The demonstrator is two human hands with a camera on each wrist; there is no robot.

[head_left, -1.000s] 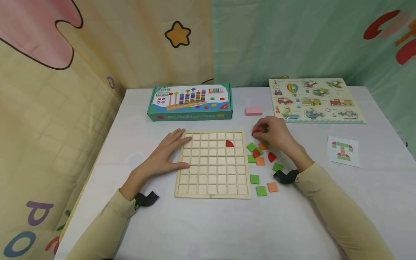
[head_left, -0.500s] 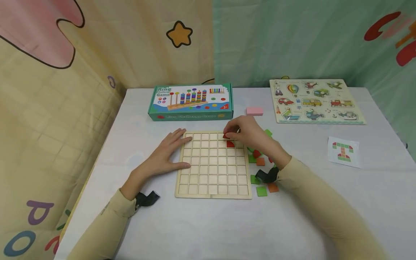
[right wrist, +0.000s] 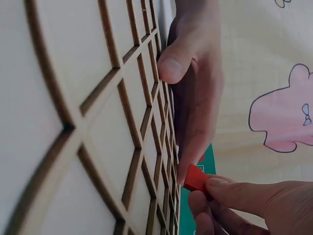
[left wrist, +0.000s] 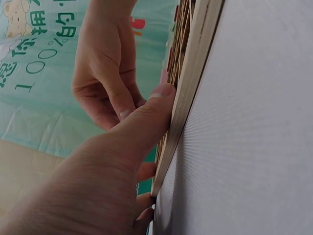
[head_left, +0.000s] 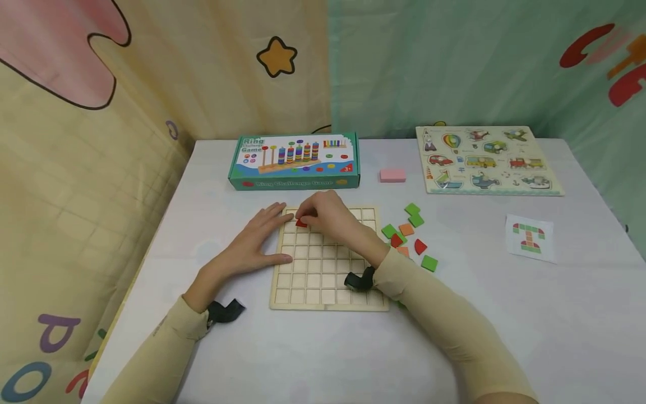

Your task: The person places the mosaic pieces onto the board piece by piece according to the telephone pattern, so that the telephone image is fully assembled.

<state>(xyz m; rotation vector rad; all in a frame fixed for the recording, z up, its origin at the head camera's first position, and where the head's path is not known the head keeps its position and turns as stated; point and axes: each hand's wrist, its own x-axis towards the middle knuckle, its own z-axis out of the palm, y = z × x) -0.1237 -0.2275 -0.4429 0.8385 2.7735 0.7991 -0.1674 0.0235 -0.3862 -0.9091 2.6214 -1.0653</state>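
In the head view, my right hand is over the upper left of a wooden grid board, pinching a red quarter-circle piece between thumb and fingers. The right wrist view shows this red piece held by its edge, just off the grid. My left hand rests along the board's left edge with fingers spread. Its thumb lies on the rim in the left wrist view. The right hand and forearm hide part of the upper right cells.
Right of the board lie loose green, orange and red pieces. Farther right is a pattern card. Behind stand a ring game box, a pink block and a vehicle puzzle board.
My right hand has carried the red quarter-circle piece leftward from the loose pieces, across to the board's upper left. The left hand has stayed at the board's edge.
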